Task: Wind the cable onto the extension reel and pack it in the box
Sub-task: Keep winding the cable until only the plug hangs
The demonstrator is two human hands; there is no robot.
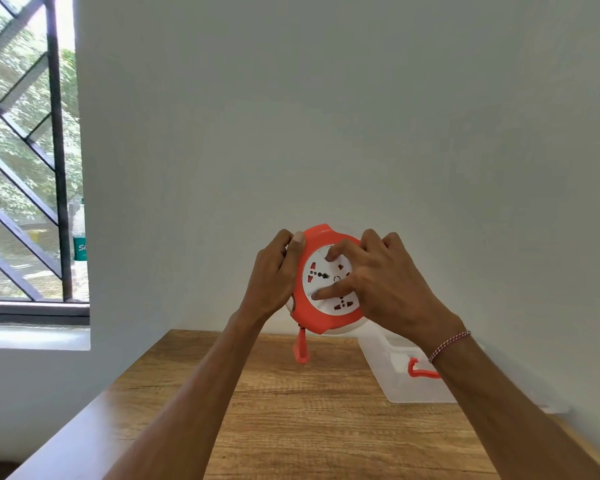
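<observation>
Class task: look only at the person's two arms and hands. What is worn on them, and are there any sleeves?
Both forearms are bare, with no sleeves in view. The right wrist carries a thin red-and-white twisted thread bracelet. The left hand and right hand show no rings, gloves or watch.

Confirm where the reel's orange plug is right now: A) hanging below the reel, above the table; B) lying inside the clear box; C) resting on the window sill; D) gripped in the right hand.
A: the orange plug dangles under the extension reel, held up by both hands, off the wooden table.
</observation>
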